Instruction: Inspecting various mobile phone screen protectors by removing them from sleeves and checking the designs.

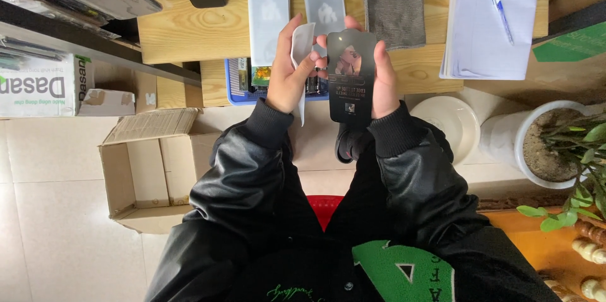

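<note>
Dark sheet: a glossy black rectangular panel (pixel 351 78), upright at the centre of the frame, above the lap and in front of the wooden bench (pixel 183 27).
Right hand: the right hand (pixel 384 81) is closed on the panel's right edge, thumb over the front.
Left hand: the left hand (pixel 287 75) pinches a thin white strip (pixel 302 56) just beside the panel's left edge; it looks like a peeled film or wipe, though the view is too small to be sure.
Doing it well: judged from the grip, keep fingers on the edges, off the glossy face, and hold the strip flat and clear of it.
Blue tray: the tray (pixel 231 90) at the bench's near edge holds small packets, mostly hidden behind the hands.
Cardboard box: the open box (pixel 136 176) on the floor at lower left shows nothing inside.
White pot: the pot (pixel 527 150) at right holds soil and a green plant.
Bench top: two pale sachets (pixel 268 15) and a grey cloth (pixel 394 15) lie above the hands.
</note>
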